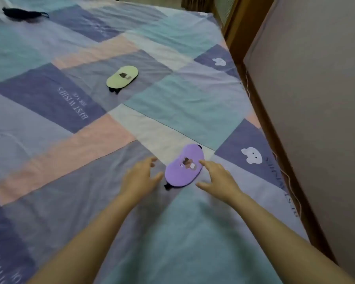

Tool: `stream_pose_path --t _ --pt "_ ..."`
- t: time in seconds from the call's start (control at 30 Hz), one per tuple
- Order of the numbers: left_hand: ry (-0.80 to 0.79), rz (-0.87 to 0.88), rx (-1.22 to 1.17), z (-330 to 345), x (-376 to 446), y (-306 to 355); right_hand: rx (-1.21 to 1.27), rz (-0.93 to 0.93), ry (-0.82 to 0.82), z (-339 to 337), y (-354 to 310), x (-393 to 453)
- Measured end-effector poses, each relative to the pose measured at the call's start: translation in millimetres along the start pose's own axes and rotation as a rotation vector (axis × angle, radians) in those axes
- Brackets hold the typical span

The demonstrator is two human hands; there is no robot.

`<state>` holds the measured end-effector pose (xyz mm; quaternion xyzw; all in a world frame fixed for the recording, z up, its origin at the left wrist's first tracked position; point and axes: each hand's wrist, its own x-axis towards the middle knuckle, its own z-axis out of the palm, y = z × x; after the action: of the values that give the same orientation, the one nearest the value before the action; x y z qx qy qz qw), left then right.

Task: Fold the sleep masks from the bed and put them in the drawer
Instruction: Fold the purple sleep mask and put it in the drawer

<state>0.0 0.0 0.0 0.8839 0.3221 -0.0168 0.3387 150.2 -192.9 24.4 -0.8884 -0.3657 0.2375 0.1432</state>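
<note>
Just purple mask (183, 166) between open hands

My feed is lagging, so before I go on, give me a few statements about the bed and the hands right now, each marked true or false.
1. Three sleep masks lie on the bed. True: a purple mask, a yellow mask and a dark mask.
2. The purple mask is already folded in half. False: it lies flat and unfolded.
3. The left hand and right hand flank the purple mask with fingers spread. True.
4. The right hand holds the yellow mask. False: the yellow mask lies untouched, farther up the bed.
5. The dark mask lies closest to the hands. False: it is far off, at the top left corner.
</note>
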Motion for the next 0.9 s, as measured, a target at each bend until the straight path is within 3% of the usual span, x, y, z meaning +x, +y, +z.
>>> stream_pose_path --t 0.13,0.3,0.43,0.53,0.67,0.8,0.9 --pt "-0.142 -0.128 -0.214 32 34 -17 0.085 0.025 0.01 30 10 37" --pt "-0.105 -0.158 -0.481 65 70 -13 0.179 0.083 -0.048 61 30 74" --pt "-0.06 -0.131 -0.418 76 84 8 0.263 0.071 -0.059 67 36 85" --pt "-0.051 -0.003 -0.412 71 86 24 0.422 0.056 -0.055 56 32 84" --pt "0.064 0.236 -0.445 45 88 44 0.614 -0.051 0.097 30 21 83" --pt "0.194 0.264 -0.483 22 85 53 0.705 -0.1 0.151 9 8 86" --pt "-0.015 0.131 -0.433 13 88 48 0.697 -0.137 0.065 0 3 89"
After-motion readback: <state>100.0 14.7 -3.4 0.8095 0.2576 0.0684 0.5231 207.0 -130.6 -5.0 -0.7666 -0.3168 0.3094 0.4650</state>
